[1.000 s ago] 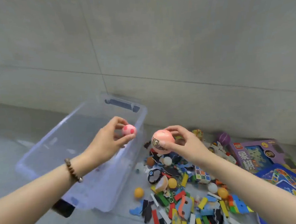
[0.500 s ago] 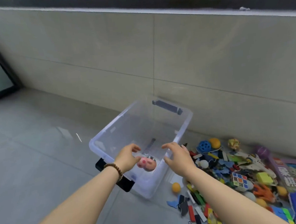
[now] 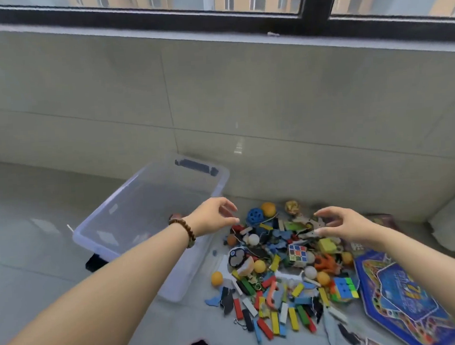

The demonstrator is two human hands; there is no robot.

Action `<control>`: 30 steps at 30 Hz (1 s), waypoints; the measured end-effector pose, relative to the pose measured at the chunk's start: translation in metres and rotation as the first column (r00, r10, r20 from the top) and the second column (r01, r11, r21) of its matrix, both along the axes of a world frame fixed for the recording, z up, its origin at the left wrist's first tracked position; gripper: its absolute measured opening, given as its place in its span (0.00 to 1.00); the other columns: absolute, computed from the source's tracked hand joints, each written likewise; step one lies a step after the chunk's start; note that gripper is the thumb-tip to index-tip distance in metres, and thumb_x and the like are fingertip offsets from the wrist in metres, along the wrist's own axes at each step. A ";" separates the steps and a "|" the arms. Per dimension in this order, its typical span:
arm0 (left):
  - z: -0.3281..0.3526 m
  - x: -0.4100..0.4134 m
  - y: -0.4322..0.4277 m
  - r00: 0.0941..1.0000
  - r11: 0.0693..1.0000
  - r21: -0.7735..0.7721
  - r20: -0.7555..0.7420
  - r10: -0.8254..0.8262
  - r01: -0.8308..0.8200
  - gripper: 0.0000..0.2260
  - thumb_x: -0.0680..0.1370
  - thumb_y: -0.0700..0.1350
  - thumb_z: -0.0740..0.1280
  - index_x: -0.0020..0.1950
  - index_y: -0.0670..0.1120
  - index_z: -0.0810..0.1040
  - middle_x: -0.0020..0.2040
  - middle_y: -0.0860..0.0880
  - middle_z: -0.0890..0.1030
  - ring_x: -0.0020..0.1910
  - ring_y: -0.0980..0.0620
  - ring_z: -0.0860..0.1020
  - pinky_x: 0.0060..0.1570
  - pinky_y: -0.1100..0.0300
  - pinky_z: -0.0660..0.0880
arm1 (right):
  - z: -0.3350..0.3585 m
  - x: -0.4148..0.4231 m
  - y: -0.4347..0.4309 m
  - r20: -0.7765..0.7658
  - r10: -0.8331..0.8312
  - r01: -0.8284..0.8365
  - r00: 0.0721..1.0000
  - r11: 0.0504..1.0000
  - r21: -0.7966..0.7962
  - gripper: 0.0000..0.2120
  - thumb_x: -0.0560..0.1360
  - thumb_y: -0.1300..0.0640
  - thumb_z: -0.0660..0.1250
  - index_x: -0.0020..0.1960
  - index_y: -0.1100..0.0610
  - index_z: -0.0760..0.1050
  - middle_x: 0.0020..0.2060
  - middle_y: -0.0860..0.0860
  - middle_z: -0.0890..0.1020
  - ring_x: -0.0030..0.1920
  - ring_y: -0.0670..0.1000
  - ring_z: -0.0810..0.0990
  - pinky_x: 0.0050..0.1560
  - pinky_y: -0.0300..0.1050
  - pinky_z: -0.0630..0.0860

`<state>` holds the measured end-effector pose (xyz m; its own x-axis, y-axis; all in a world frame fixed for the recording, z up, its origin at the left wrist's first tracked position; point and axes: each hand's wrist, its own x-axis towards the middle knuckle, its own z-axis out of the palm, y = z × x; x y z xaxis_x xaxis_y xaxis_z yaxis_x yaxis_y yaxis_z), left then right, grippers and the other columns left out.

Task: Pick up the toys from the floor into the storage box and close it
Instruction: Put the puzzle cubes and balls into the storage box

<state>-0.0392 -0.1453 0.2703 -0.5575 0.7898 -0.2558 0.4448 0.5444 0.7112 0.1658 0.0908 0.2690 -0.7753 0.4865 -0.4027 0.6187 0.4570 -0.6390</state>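
A clear plastic storage box [image 3: 216, 185] stands open on the floor at centre left. To its right lies a heap of toys [image 3: 279, 271]: coloured blocks, orange and white balls, a puzzle cube [image 3: 297, 254], a blue holed ball [image 3: 254, 216]. My left hand [image 3: 213, 216] hovers over the box's right edge, fingers loosely spread, holding nothing. Over the far side of the heap my right hand [image 3: 344, 224] hangs with relaxed fingers, also empty. My left arm hides the near inside of the box.
A blue board game [image 3: 402, 297] lies at the right edge of the heap, with a purple game box behind my right wrist. A tiled wall with a window above runs behind everything. Grey floor tiles stretch to the left.
Both hands have let go of the pink balls into the box and have moved right toward the heap. The view has lifted to show the window.
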 end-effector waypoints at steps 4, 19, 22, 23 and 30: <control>-0.061 -0.003 0.051 0.995 0.994 -0.076 0.072 -0.073 0.079 0.18 0.75 0.49 0.69 0.62 0.48 0.72 0.59 0.49 0.77 0.50 0.54 0.76 0.48 0.62 0.74 | -0.056 0.001 0.031 0.051 -0.072 0.074 0.996 0.997 -0.032 0.29 0.68 0.50 0.75 0.65 0.52 0.70 0.66 0.50 0.72 0.63 0.50 0.72 0.63 0.46 0.70; -0.255 0.012 0.178 0.972 0.965 -0.145 0.127 -0.200 0.217 0.34 0.72 0.52 0.72 0.74 0.50 0.61 0.72 0.51 0.65 0.68 0.51 0.68 0.63 0.59 0.68 | -0.275 -0.026 0.073 0.100 0.056 -0.076 0.993 0.974 0.214 0.35 0.70 0.53 0.72 0.73 0.51 0.60 0.70 0.48 0.65 0.69 0.51 0.65 0.67 0.43 0.63; -0.266 0.024 0.190 0.956 0.946 -0.153 0.107 -0.272 0.286 0.38 0.70 0.52 0.73 0.75 0.53 0.57 0.74 0.52 0.62 0.72 0.52 0.63 0.68 0.57 0.64 | -0.275 -0.027 0.077 0.014 0.055 -0.056 0.998 0.969 0.239 0.31 0.70 0.50 0.72 0.70 0.52 0.66 0.63 0.47 0.71 0.62 0.49 0.72 0.59 0.41 0.69; -0.269 0.028 0.194 0.946 0.936 -0.144 0.088 -0.311 0.321 0.40 0.69 0.52 0.74 0.75 0.54 0.57 0.74 0.53 0.63 0.72 0.52 0.63 0.69 0.55 0.64 | -0.272 -0.026 0.077 -0.033 0.043 -0.035 0.999 0.976 0.214 0.31 0.69 0.50 0.73 0.69 0.52 0.67 0.61 0.46 0.72 0.60 0.48 0.72 0.57 0.39 0.70; -0.251 0.051 0.210 0.952 0.956 -0.022 0.101 -0.290 0.294 0.30 0.65 0.53 0.77 0.62 0.51 0.68 0.53 0.56 0.79 0.51 0.57 0.77 0.52 0.58 0.76 | -0.249 0.039 0.084 -0.232 -0.271 0.275 0.934 0.961 -0.018 0.31 0.69 0.54 0.74 0.68 0.47 0.66 0.62 0.41 0.69 0.61 0.39 0.69 0.60 0.34 0.67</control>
